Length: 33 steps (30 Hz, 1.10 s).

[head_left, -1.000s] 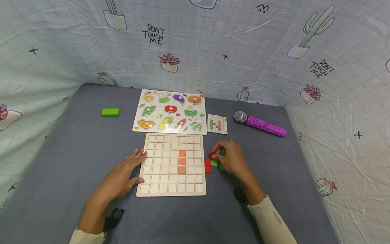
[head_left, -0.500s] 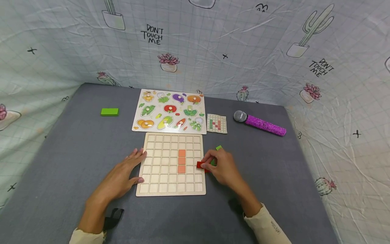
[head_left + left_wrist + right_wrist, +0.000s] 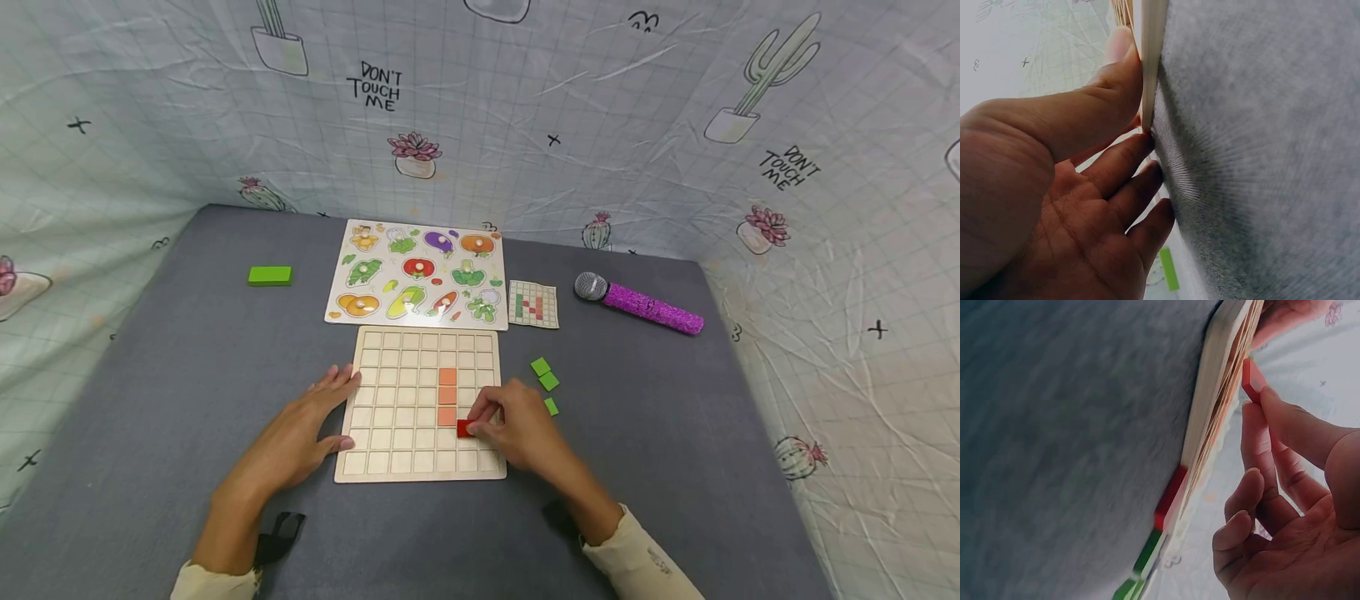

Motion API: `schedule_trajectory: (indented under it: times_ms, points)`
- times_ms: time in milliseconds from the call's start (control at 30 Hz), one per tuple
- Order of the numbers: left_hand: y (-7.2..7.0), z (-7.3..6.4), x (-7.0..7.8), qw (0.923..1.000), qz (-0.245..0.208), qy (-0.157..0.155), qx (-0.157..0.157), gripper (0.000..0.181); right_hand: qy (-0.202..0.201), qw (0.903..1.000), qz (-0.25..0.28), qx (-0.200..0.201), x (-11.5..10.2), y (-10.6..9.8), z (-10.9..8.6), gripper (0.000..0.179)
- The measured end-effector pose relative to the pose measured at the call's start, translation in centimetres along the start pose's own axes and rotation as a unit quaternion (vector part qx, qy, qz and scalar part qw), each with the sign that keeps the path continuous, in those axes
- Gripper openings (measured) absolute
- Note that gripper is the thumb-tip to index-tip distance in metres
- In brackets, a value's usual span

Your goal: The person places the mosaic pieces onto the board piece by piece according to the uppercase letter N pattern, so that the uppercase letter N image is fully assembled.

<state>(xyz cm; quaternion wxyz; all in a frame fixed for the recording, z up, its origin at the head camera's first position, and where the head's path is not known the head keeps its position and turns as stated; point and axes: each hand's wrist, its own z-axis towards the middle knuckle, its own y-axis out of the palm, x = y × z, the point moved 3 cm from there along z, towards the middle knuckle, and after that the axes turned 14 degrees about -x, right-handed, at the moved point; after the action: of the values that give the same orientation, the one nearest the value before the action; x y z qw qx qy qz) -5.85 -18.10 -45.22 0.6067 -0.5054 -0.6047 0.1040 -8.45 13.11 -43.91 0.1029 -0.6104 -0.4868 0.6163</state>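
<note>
A wrinkled pale cloth (image 3: 480, 58) fills the top of the head view and runs down both sides, printed with a faint grid (image 3: 487, 183), small crosses (image 3: 553, 140) and potted plants (image 3: 415, 155). Lettering (image 3: 377, 86) reading "DON'T TOUCH ME" stands upper left of centre and again at right. A tall cactus (image 3: 782, 62) is drawn at upper right. Below spreads a grey table (image 3: 675, 433). The cloth looks warmer in tone at lower right.

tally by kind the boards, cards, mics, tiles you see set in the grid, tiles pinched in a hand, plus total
Boards: 2, gridded board and vegetable board
Cards: 1, pattern card
Mics: 1, purple microphone
Set tiles: 3
Pinched: 1, red tile in right hand
Total: 8
</note>
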Motion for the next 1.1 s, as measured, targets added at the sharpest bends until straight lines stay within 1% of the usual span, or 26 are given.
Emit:
schedule_trajectory:
  times_ms: [167,400,567,800,1000,1100]
  points:
    - [0.0,0.0,0.0,1.0000,0.001,0.001,0.001,0.092,-0.009,0.9999,-0.002,-0.005,-0.8,0.5,0.4,0.018]
    - [0.0,0.0,0.0,1.0000,0.002,0.000,0.000,0.092,0.001,0.9991,-0.042,0.002,-1.6,1.3,0.7,0.019]
    - [0.1,0.1,-0.1,1.0000,0.002,0.000,0.000,0.092,0.010,0.9979,-0.064,-0.007,-1.9,1.8,1.0,0.019]
    - [0.1,0.1,-0.1,1.0000,0.005,0.000,0.000,0.092,0.008,0.9952,-0.097,-0.011,-2.2,2.1,1.2,0.020]
    - [0.2,0.2,-0.2,1.0000,0.006,-0.002,0.000,0.092,0.007,0.9942,-0.107,-0.011,-2.3,2.2,1.2,0.018]
    - [0.2,0.2,-0.2,1.0000,0.007,0.000,0.000,0.092,0.006,0.9950,-0.099,-0.013,-2.1,2.1,1.1,0.014]
